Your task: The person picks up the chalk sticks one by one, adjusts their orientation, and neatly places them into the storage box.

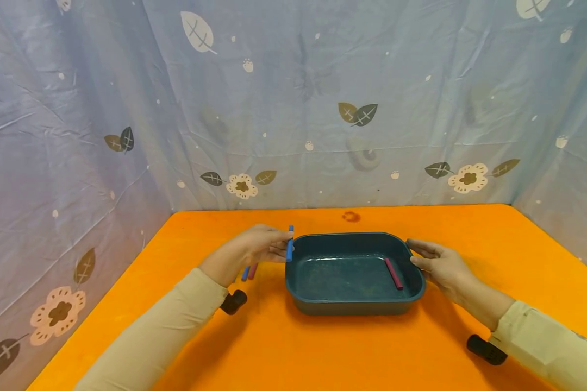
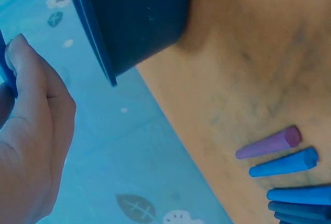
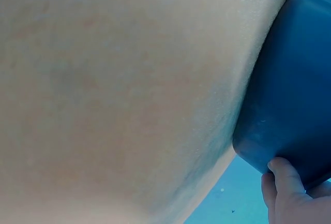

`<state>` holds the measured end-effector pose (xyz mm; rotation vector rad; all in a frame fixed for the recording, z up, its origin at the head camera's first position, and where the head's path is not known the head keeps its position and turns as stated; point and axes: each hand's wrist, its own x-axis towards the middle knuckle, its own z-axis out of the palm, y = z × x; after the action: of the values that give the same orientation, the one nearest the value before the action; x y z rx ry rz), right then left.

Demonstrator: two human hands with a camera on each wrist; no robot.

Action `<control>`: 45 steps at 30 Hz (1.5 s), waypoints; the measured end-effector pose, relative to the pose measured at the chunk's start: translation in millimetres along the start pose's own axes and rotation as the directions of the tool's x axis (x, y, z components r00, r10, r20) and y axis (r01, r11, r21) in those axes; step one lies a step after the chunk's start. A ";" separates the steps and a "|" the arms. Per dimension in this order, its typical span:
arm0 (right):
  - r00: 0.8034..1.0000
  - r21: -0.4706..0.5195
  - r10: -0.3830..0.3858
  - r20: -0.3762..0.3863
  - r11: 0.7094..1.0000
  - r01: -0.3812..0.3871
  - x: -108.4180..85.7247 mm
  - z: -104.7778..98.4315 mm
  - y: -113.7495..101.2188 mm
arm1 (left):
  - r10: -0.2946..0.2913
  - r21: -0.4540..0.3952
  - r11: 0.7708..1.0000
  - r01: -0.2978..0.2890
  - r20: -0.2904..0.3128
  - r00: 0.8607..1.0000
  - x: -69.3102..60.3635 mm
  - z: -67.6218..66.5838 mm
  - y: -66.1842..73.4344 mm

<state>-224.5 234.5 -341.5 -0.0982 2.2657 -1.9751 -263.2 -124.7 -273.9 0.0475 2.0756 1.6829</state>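
Observation:
A slim blue stick (image 1: 290, 243) stands nearly upright in my left hand (image 1: 261, 244), pinched between thumb and fingertips at the left rim of a dark teal rectangular dish (image 1: 352, 308). Only an edge of that stick shows in the left wrist view. Inside the dish, towards its right end, lies a dark pink stick (image 1: 394, 273). My right hand (image 1: 447, 269) touches the dish's right end near the far corner, its fingers fairly straight. In the right wrist view, fingertips (image 3: 282, 167) press the outer wall; part of that hand is cut off.
On the orange tabletop (image 1: 342, 353), left of the dish, lie a purple stick (image 2: 269, 142), a blue stick (image 2: 284, 162) and several more blue ones, partly hidden by my left hand in the head view. Patterned curtain (image 1: 283, 108) surrounds the table's back and sides.

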 end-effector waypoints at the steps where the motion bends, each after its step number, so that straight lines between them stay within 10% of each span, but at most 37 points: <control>1: 1.000 0.000 -0.002 0.002 1.000 0.002 0.0 -0.1 -0.1 | -0.009 0.007 1.000 0.009 0.000 1.000 -0.4 0.9 0.6; 45: 1.000 0.002 0.013 -0.002 1.000 -0.013 -1.1 0.5 -1.2 | -0.171 0.091 0.982 0.163 0.087 0.981 45.8 69.1 48.3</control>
<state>-223.4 234.0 -340.3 -0.0806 2.2595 -1.9717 -290.8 -35.1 -253.8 -0.0199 2.0193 1.4657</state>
